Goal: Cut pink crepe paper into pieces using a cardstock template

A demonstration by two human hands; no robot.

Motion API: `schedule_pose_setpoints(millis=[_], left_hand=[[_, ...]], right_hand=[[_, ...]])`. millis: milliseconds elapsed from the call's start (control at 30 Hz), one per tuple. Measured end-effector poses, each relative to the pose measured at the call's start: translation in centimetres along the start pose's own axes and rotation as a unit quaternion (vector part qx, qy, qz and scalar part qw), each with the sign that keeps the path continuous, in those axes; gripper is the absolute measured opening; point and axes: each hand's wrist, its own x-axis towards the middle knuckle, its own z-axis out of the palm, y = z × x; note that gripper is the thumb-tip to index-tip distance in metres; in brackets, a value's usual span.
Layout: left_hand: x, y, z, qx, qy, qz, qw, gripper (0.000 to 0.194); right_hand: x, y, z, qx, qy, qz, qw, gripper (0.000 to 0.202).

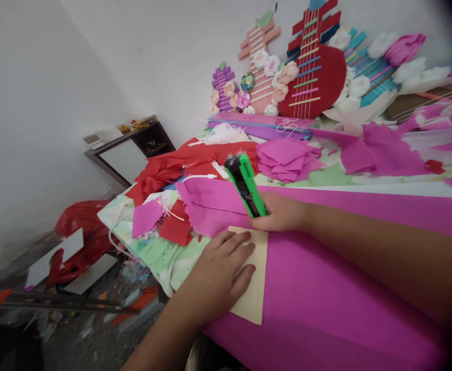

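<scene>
My left hand (220, 273) lies with fingers spread on a cream card (262, 273), pressing it down near its left side. The card rests on a large magenta paper sheet (326, 293). My right hand (282, 212) is closed around a green and black utility knife (246, 185), just above the card's top edge. Its handle points up and away to the left. The lower end of the knife is hidden by my fingers, so no blade shows.
Magenta paper pieces (287, 157), red paper (218, 153) and a white cable (198, 176) lie on the green cloth (187, 263). Decorated paper instruments (328, 77) lean against the wall. A dark cabinet (133, 149) stands left; scraps and poles (94, 304) are on the floor.
</scene>
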Motion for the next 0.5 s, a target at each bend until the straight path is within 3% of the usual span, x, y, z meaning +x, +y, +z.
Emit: schedule_pose_setpoints(millis=[200, 367, 500], left_hand=[[0.0, 0.0, 0.0, 0.001, 0.000, -0.005, 1.000, 0.031], [0.2, 0.2, -0.1, 0.016, 0.000, 0.009, 1.000, 0.032], [0.8, 0.5, -0.7, 0.063, -0.014, 0.048, 0.997, 0.033]], right_hand=[[0.2, 0.4, 0.3, 0.024, -0.001, 0.002, 1.000, 0.017], [0.8, 0.0, -1.1, 0.136, 0.143, 0.037, 0.980, 0.020], [-0.2, -2.7, -3.4, 0.046, 0.152, 0.059, 0.986, 0.019]])
